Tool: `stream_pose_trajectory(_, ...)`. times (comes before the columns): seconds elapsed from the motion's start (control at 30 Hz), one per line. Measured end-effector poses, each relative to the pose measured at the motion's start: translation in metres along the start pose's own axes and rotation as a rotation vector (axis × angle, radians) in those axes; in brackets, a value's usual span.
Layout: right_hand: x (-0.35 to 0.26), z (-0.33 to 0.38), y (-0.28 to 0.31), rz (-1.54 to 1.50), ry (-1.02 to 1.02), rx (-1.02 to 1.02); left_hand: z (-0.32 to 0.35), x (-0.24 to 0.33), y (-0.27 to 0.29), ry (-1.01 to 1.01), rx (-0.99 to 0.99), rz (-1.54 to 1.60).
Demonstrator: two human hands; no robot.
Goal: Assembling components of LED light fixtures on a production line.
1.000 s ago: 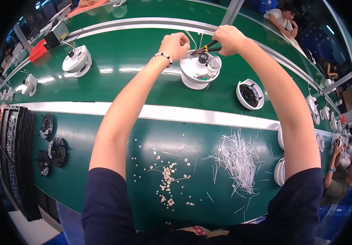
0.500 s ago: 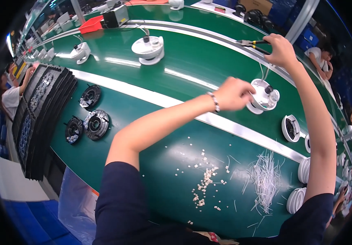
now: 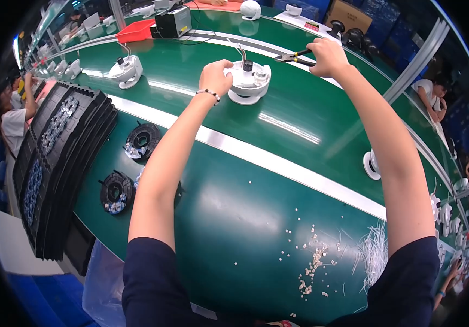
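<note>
A white round motor housing (image 3: 250,83) with short wires sticking up stands on the green conveyor belt (image 3: 278,180). My left hand (image 3: 215,76), a bead bracelet on its wrist, grips the housing's left rim. My right hand (image 3: 327,56) is closed around black-and-yellow cutting pliers (image 3: 291,56), whose jaws point left, just right of the housing's top and apart from the wires.
Another white housing (image 3: 125,71) sits farther left on the belt. Black round coil parts (image 3: 143,140) lie near stacked black trays (image 3: 55,163). Small white bits (image 3: 313,264) and cut white strands (image 3: 376,250) litter the near belt. A red tray (image 3: 136,31) and people stand beyond.
The view has swung left. My left hand has taken hold of the white housing's rim, and my right hand has carried the pliers to it.
</note>
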State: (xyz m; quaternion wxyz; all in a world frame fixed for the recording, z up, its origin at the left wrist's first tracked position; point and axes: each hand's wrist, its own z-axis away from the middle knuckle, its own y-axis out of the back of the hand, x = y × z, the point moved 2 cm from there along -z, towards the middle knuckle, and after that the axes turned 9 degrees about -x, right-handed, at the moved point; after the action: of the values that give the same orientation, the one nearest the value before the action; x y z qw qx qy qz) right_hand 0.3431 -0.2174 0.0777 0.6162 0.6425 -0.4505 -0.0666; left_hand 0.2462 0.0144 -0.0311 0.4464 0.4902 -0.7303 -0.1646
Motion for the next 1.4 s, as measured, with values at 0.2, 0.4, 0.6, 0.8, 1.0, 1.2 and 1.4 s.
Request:
stream_pose_trajectory(0.2,-0.013,-0.025,-0.024,-0.001,0.027,-0.024,-0.025,-0.019,-0.035,-0.217,0.017,-0.101)
stream_pose_trajectory(0.4,-0.021,-0.039,-0.039,-0.099,0.113,-0.025,-0.046,-0.016,-0.038,-0.172,-0.242,-0.051)
stream_pose_trajectory(0.6,-0.021,-0.045,-0.045,-0.13,0.183,-0.086,-0.055,-0.006,-0.049,-0.247,-0.262,-0.059)
stream_pose_trajectory(0.8,-0.02,-0.048,-0.047,-0.227,0.188,-0.111,-0.069,-0.004,-0.051,-0.068,-0.261,0.14)
stream_pose_trajectory(1.0,-0.012,-0.05,-0.052,-0.242,0.191,-0.139,-0.073,0.006,-0.061,-0.086,-0.247,0.163)
stream_pose_trajectory(1.2,-0.013,-0.033,-0.031,-0.13,0.069,-0.273,-0.068,0.013,-0.061,-0.04,-0.174,0.357)
stream_pose_trajectory(1.4,0.069,0.043,0.01,-0.159,-0.127,0.027,-0.048,0.07,-0.025,-0.074,0.0,0.923)
